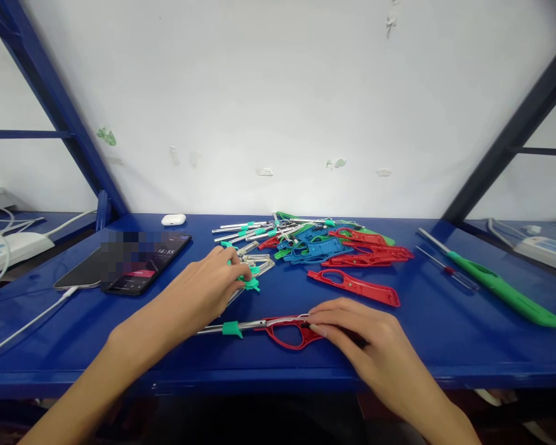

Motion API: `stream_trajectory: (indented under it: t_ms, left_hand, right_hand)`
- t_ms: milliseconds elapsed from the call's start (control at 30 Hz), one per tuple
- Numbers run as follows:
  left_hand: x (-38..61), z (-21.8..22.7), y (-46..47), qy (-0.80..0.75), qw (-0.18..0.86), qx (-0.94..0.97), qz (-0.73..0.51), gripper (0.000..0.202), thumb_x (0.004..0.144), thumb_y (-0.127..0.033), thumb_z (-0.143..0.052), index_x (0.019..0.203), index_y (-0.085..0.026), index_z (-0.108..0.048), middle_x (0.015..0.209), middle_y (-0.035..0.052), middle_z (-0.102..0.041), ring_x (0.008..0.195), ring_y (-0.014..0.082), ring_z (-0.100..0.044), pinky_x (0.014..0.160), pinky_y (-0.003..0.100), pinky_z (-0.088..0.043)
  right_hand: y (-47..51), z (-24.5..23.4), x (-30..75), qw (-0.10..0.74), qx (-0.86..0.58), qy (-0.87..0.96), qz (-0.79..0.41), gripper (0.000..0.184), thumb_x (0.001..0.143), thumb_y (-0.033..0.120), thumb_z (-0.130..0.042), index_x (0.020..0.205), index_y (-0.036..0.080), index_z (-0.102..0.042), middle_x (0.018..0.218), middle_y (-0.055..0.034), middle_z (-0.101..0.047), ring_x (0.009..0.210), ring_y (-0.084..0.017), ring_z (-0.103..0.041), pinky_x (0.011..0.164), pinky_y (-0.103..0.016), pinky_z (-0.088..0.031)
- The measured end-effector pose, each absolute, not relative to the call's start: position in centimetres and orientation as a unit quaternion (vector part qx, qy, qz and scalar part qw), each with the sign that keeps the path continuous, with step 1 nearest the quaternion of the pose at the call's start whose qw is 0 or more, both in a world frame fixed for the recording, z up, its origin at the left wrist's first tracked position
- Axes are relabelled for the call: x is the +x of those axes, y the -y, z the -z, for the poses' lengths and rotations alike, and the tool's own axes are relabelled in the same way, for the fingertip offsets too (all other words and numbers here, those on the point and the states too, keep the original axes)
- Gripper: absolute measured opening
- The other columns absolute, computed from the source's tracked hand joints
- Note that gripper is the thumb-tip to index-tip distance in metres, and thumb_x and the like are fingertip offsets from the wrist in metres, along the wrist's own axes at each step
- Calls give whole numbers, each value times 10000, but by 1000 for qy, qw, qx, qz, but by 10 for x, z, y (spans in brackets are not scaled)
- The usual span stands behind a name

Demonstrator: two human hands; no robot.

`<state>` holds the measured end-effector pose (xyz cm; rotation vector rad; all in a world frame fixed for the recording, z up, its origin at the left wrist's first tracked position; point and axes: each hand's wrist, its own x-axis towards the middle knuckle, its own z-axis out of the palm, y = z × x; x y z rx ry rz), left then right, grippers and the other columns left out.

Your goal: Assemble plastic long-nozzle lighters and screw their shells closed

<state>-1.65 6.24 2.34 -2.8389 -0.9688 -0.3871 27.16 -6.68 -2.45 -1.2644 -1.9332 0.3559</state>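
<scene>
In front of me lies a red lighter handle half (291,337) with a finger loop. A metal lighter tube (252,324) carrying a teal trigger (232,329) runs out to its left, and a white wire lies along the shell. My right hand (364,330) grips the handle half, thumb and fingers pinched at its inner part; the right end is hidden under the palm. My left hand (217,278) reaches over a small heap of clear and metallic parts (264,264), fingers closed on a small teal plastic piece (251,284) there.
Behind my hands is a pile of red shells (375,254), blue shells (317,248) and metal tubes (241,232). A loose red shell (359,287) lies nearer. Rightward are a screwdriver (449,270) and a green lighter (505,284); leftward, phones (141,275) and a white case (173,219).
</scene>
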Motion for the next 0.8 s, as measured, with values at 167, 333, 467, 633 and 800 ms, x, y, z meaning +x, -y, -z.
stream_trajectory:
  t_ms: [167, 333, 467, 633, 800]
  left_hand:
    - [-10, -16, -70, 324, 46, -936, 132, 232, 1070, -234, -493, 1018, -234, -720, 1078, 79, -644, 948, 234, -626, 643, 292, -451]
    - [-7, -19, -72, 329, 36, -931, 154, 237, 1068, -247, -478, 997, -211, -701, 1075, 98, -670, 966, 253, -638, 695, 316, -496]
    - [-2, -33, -57, 343, 10, -918, 200, 267, 1114, -304, -438, 1081, -218, -689, 1067, 68, -737, 935, 225, -675, 809, 334, -531]
    - [8, -45, -24, 359, -126, -889, 256, 243, 1092, -387, -536, 1037, -268, -741, 940, -27, -778, 693, 149, -643, 629, 255, -467]
    - [22, -47, -6, 336, -250, -871, 258, 178, 1057, -308, -579, 1108, -306, -749, 804, -70, -744, 640, 121, -612, 560, 224, -429]
  right_hand:
    - [67, 23, 269, 401, -495, 758, -140, 175, 1059, 223, -642, 1099, 286, -800, 1130, 6, -798, 1030, -164, -759, 953, -247, -571]
    - [68, 21, 268, 410, -490, 756, -142, 172, 1054, 205, -647, 1086, 273, -801, 1120, 9, -800, 1020, -152, -759, 944, -233, -566]
    - [68, 21, 267, 414, -492, 752, -145, 170, 1054, 212, -649, 1108, 283, -794, 1126, 14, -800, 1025, -150, -758, 953, -233, -565]
    - [70, 24, 267, 422, -516, 727, -165, 362, 1054, 240, -656, 1375, 406, -658, 1110, 64, -786, 942, -123, -747, 911, -226, -576]
    - [71, 24, 268, 444, -496, 728, -163, 419, 1041, 214, -672, 1378, 459, -629, 1094, 92, -776, 909, -103, -741, 900, -199, -580]
